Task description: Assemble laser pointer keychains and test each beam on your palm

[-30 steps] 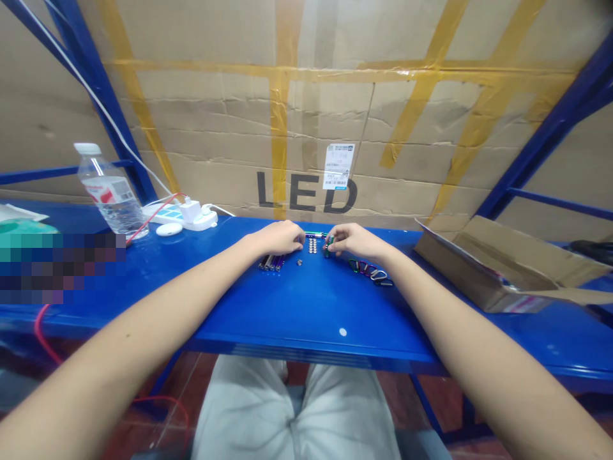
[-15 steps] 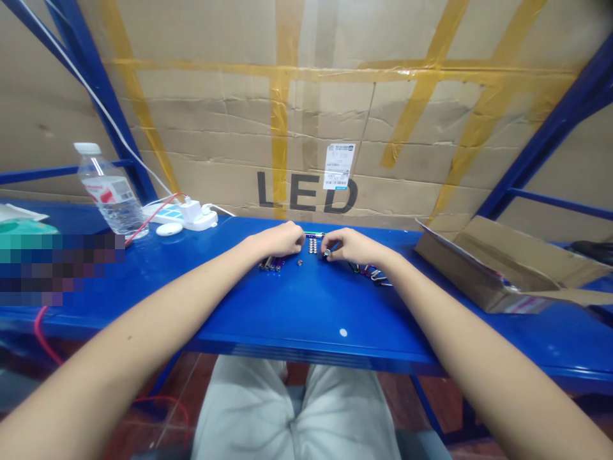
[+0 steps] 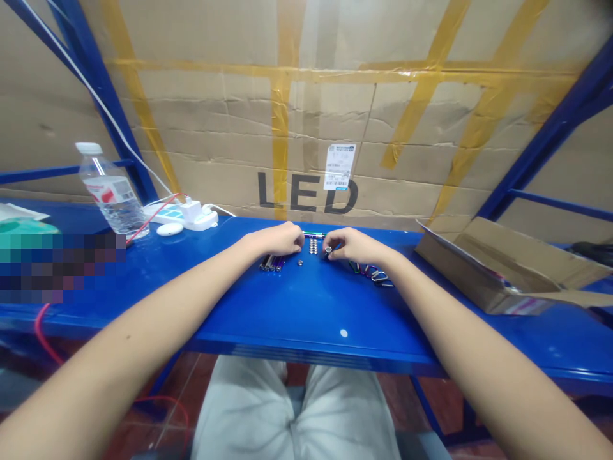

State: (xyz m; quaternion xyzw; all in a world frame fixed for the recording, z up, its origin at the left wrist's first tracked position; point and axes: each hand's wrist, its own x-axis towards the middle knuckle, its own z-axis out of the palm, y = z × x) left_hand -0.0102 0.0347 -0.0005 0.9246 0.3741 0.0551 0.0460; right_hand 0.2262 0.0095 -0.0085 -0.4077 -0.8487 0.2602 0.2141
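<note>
The right hand (image 3: 353,246) pinches a small metal piece (image 3: 327,252) between its fingertips, near the far edge of the blue tabletop (image 3: 306,310). The left hand (image 3: 276,238) lies curled beside a column of silver beads (image 3: 313,246); whether it grips anything cannot be told.

Small metal cylinder (image 3: 327,251), held pinched. Metal tubes (image 3: 271,263) lie side by side, silver rings (image 3: 313,246) in 2 short columns, and coloured carabiners (image 3: 371,273) in a loose row to the right.

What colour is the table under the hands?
The table is bright blue; it shows best in the head view.
</note>
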